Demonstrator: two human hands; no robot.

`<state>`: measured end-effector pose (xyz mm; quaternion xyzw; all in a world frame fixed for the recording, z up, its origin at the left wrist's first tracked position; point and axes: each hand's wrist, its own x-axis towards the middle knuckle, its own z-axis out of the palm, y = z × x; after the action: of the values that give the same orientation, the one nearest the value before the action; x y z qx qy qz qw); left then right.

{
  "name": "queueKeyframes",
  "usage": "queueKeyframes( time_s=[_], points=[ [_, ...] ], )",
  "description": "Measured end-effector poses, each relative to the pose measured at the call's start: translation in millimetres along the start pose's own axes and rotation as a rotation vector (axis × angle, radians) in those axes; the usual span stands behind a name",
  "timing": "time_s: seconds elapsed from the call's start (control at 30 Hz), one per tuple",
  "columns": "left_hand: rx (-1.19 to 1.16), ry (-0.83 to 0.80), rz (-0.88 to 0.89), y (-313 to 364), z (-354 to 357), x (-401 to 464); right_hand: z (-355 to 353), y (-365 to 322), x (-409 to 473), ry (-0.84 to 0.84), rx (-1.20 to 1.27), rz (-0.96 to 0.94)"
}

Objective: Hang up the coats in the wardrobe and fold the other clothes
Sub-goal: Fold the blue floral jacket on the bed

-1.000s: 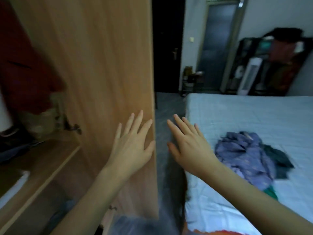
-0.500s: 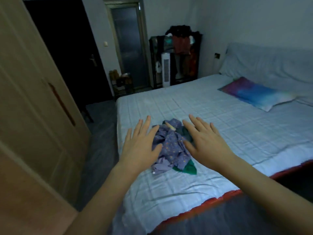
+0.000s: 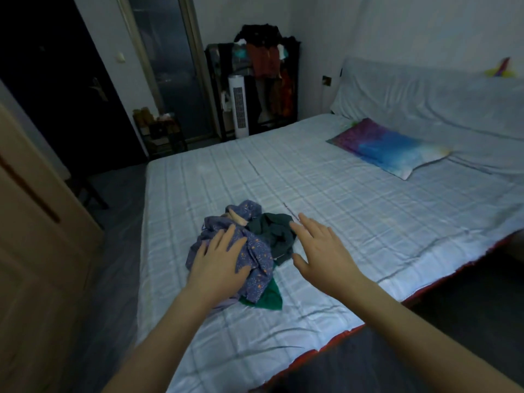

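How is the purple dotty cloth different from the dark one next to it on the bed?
The purple speckled garment has small orange dots; the dark garment is plain dark grey-green. The purple one takes up more of the pile and lies nearer the person; the dark one lies behind it. The left hand is over the purple one; the right hand is beside the dark one. Both are crumpled and unfolded on the bed.

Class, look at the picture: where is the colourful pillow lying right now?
The colourful pillow lies on the bed, upper right in the head view, just below the covered headboard.
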<state>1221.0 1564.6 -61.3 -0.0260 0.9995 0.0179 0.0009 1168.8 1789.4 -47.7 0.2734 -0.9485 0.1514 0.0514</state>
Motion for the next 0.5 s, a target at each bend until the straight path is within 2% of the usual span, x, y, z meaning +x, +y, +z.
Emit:
queueKeyframes(
  time_s=[0.23,0.5],
  points=[
    [-0.047,-0.084,-0.113,-26.6,52.3,86.1,63.5,35.4,96.0,-0.054,0.052,-0.053],
    [-0.236,-0.239,-0.308,-62.5,124.2,193.2,141.4,62.3,220.2,-0.309,0.067,-0.144]
  ],
)
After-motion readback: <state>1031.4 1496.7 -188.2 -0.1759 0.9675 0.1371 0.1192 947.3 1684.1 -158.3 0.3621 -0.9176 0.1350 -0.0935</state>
